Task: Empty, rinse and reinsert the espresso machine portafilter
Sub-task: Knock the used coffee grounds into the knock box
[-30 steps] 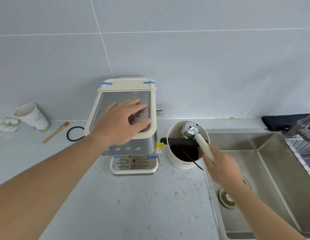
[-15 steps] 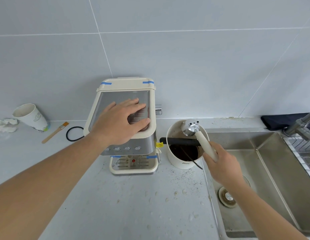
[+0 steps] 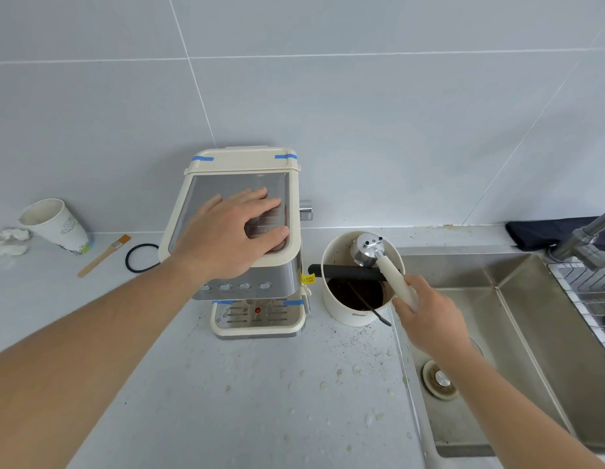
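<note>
A cream and steel espresso machine [image 3: 247, 296] stands against the tiled wall. My left hand [image 3: 231, 236] lies flat on its top, fingers spread, holding nothing. My right hand [image 3: 426, 311] grips the white handle of the portafilter [image 3: 368, 250]. Its metal head is turned upside down inside the far part of a white knock box [image 3: 353, 314], just behind the black bar across the opening. Dark coffee grounds lie in the box below the bar.
A steel sink [image 3: 517, 333] with a drain [image 3: 438, 379] lies to the right, its faucet [image 3: 588, 238] and a wire rack at the far right. A paper cup [image 3: 56, 225], a small brush [image 3: 103, 255] and a black ring [image 3: 140, 258] sit left of the machine. Grounds and crumbs speckle the counter.
The portafilter head has stayed upside down inside the knock box, shifting only slightly. My left hand has stayed flat on the machine's top.
</note>
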